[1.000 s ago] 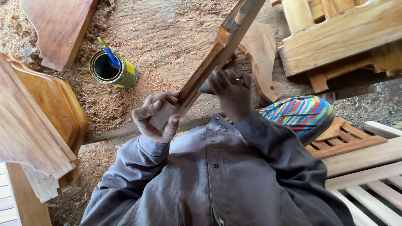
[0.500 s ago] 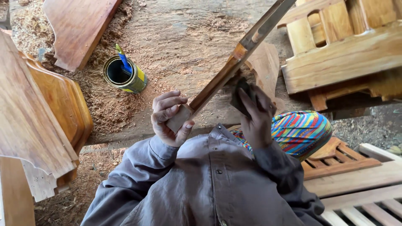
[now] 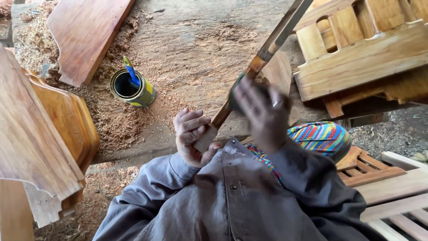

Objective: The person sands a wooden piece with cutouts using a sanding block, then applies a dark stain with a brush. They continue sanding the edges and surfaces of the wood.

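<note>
My left hand (image 3: 192, 134) grips the lower end of a long, thin wooden slat (image 3: 276, 38), which slants up to the right, away from my chest. The slat's lower part is glossy brown and its upper part is paler. My right hand (image 3: 264, 112) is blurred with motion and presses a small dark pad (image 3: 236, 94) against the slat about a third of the way up. The slat hides part of the pad. My grey shirt sleeves fill the lower frame.
An open tin can (image 3: 143, 91) holding a blue-handled brush (image 3: 130, 73) stands on the sawdust-covered floor to the left. Varnished wooden panels (image 3: 49, 129) lean at far left. Bare wooden furniture frames (image 3: 361, 62) sit at upper right, with a striped cloth (image 3: 321, 136) and a slatted frame (image 3: 397, 192) at right.
My right hand has slid along the slat, farther from my chest, and now blurs with motion. My left hand keeps its grip on the lower end.
</note>
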